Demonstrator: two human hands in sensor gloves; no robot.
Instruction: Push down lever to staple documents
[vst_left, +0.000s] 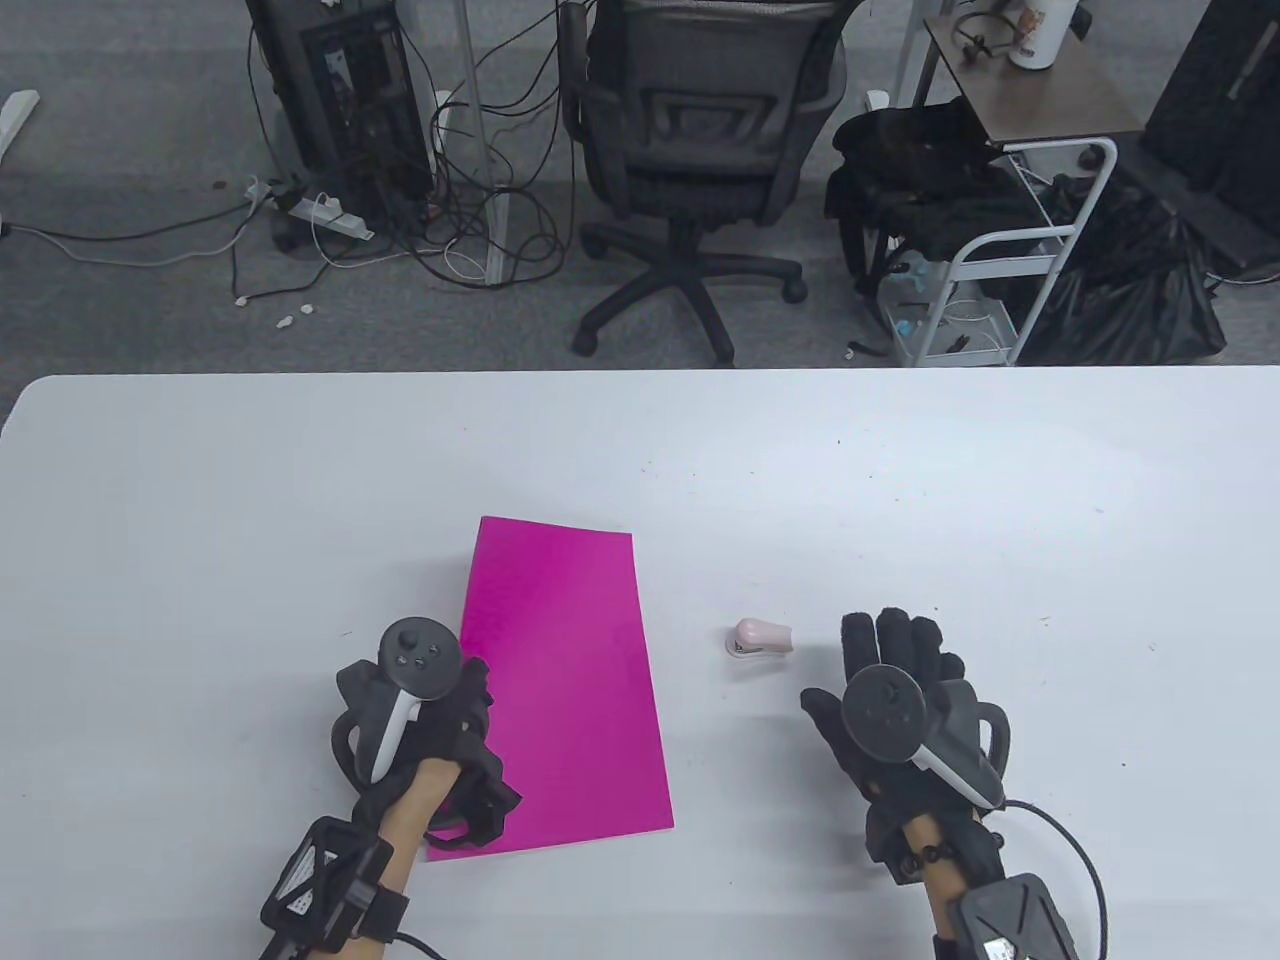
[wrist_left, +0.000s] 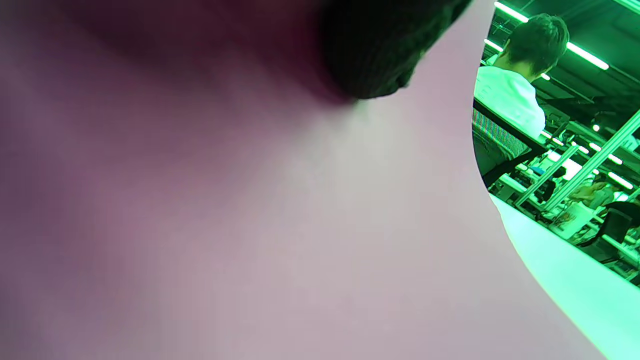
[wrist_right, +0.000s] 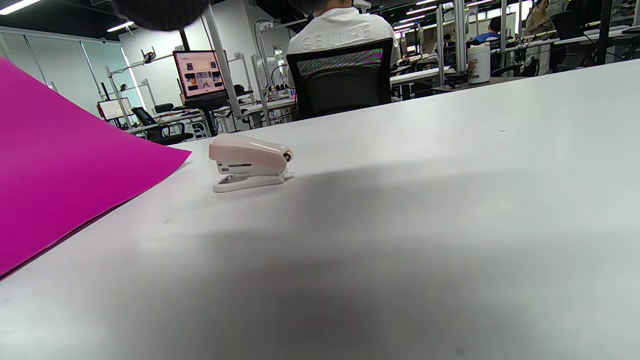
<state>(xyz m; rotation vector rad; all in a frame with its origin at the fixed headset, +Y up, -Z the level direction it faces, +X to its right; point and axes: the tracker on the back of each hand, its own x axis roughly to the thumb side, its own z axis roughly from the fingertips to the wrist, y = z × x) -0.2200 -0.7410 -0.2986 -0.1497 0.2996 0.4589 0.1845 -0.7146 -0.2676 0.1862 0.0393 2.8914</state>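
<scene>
A stack of magenta paper (vst_left: 570, 680) lies at the table's middle front. My left hand (vst_left: 465, 705) grips its left edge near the front corner, and that side is lifted and curved. In the left wrist view the paper (wrist_left: 300, 225) fills the frame, with a gloved fingertip (wrist_left: 375, 50) on it. A small pink stapler (vst_left: 760, 640) lies on the table right of the paper, its mouth towards the paper. My right hand (vst_left: 895, 645) is open and empty, fingers stretched out, just right of the stapler and not touching it. The right wrist view shows the stapler (wrist_right: 250, 162) and the raised paper (wrist_right: 75, 165).
The white table (vst_left: 1000, 500) stretches wide around the hands. Beyond its far edge stand an office chair (vst_left: 690, 150) and a white cart (vst_left: 1000, 250). A cable runs from my right wrist (vst_left: 1080, 860).
</scene>
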